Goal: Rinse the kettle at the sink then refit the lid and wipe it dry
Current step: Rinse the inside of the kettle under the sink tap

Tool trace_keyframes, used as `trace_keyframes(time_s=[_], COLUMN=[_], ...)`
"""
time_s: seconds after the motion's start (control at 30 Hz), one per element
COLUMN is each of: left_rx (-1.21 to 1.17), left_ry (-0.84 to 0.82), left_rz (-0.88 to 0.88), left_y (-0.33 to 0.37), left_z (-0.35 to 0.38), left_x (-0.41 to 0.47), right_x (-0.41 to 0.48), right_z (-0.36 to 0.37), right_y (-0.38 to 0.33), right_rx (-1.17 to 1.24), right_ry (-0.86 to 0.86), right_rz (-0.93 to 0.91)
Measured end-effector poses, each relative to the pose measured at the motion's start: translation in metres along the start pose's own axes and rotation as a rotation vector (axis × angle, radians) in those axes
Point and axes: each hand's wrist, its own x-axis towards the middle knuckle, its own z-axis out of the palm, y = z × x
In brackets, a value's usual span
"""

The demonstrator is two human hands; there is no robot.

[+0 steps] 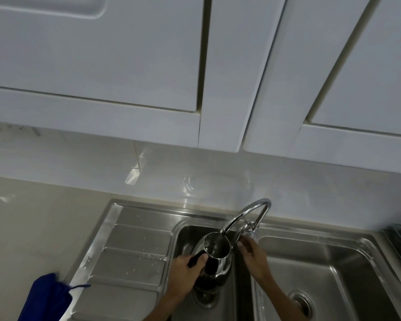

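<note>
In the head view, the left hand [185,273] is wrapped round the black handle of the lidless steel kettle [214,253], held under the tap spout [243,217] over the left basin, while the right hand [252,252] pinches the tap lever beside the spout, so a sudden strong flow could splash out or make the wet handle slip.

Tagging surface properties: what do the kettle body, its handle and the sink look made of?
Kettle: polished metal, likely stainless steel, with mirror-like highlights on body and rim.
Kettle handle: matte black, probably plastic, with no glints; the left hand partly covers it.
Sink: brushed stainless steel by the look of it, with a soft satin sheen on the ribbed drainboard and both basins.
</note>
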Motion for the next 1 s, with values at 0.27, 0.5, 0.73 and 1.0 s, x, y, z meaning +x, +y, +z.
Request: trace_keyframes(time_s=[0.27,0.5,0.73,1.0], left_rx=[-0.055,-0.039,-0.053,-0.013], left_ry=[-0.126,-0.163,-0.186,-0.292], left_rz=[-0.001,0.032,0.058,0.155], left_y=[-0.013,-0.021,-0.017,-0.027], left_z=[-0.027,-0.050,-0.103,-0.204], left_x=[-0.025,-0.048,-0.078,-0.088], right_x=[-0.043,-0.086,-0.138,-0.190], right_z=[0.013,0.021,0.047,0.121], right_y=[0.019,0.017,-0.013,-0.075], right_rx=[0.198,0.238,0.242,0.233], right_ry=[-0.164,-0.089,-0.021,-0.006], right_rz=[0.217,0.215,0.210,0.142])
